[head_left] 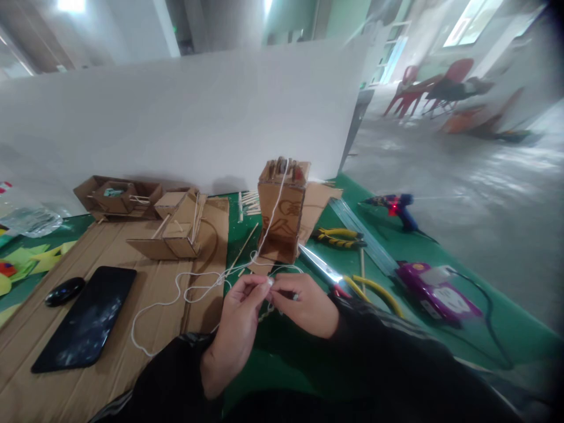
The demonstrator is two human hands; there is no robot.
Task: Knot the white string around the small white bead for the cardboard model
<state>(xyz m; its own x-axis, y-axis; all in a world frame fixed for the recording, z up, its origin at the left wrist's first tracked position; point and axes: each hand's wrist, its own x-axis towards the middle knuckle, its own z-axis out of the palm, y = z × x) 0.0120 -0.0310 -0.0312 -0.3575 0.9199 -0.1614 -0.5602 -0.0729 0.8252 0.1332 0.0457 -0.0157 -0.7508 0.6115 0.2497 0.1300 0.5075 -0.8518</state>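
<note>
My left hand and my right hand meet at the front of the green table, fingertips pinched together on a white string. The string runs up from the fingers over the top of an upright cardboard tower, which has small wheel-like parts on it. More of the string lies in loose loops to the left, across a cardboard sheet. A small pale bit shows between the fingertips, too small to make out. Scissors with red handles lie just beyond my right hand.
Yellow-handled pliers, clear sticks, a glue gun and a purple power strip lie on the right. On the left are a black phone, a mouse and cardboard pieces. A white panel stands behind.
</note>
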